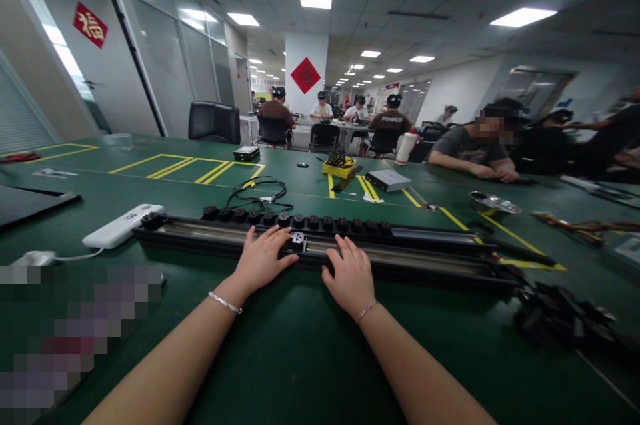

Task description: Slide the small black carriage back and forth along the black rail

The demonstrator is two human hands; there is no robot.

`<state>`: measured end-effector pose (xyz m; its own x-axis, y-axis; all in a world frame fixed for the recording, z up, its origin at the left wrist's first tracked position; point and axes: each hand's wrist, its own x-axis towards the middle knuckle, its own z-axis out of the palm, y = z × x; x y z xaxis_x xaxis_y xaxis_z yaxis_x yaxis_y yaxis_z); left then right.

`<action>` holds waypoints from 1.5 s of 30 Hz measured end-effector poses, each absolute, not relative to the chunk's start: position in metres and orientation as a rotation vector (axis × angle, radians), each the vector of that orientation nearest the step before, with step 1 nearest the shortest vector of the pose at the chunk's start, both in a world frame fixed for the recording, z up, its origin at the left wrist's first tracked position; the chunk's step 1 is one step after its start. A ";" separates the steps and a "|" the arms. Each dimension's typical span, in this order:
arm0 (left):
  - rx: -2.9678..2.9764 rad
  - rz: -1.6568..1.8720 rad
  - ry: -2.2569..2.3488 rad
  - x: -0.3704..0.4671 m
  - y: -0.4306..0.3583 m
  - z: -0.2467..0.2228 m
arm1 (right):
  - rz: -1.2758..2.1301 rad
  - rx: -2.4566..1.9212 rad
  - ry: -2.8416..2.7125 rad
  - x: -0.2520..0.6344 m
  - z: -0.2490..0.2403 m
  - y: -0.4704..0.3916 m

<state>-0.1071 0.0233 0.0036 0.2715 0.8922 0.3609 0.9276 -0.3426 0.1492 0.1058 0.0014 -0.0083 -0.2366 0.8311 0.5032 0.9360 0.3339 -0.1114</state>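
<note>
A long black channel [420, 266] with a bare metal-coloured inside lies across the table in front of me. Behind it runs a black strip with a row of round socket-like modules [313, 221]. My left hand [263, 257] rests on the channel with its fingers apart, thumb along the near wall. To its right my right hand [351, 273] lies over the same channel, fingers stretched out. Between the two hands a small white-and-black module [298, 239] sits in the channel, close to my left fingertips. Neither hand is closed around anything.
A white power strip [123, 225] lies at the channel's left end, and dark cables [260, 193] loop behind it. Farther back stand a yellow box [339, 167], a grey box [388, 180] and a bottle [406, 147]. Tangled black parts [565, 318] lie right. A person [475, 145] sits across.
</note>
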 end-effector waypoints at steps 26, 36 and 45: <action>-2.436 -0.547 -1.761 -0.106 0.023 0.006 | -0.303 -1.542 -2.129 0.106 -0.009 0.001; -2.425 -0.532 -1.753 -0.107 0.023 0.006 | -0.288 -1.546 -2.128 0.105 -0.008 0.001; -2.439 -0.514 -1.748 -0.107 0.023 0.008 | -0.280 -1.551 -2.128 0.105 -0.007 0.000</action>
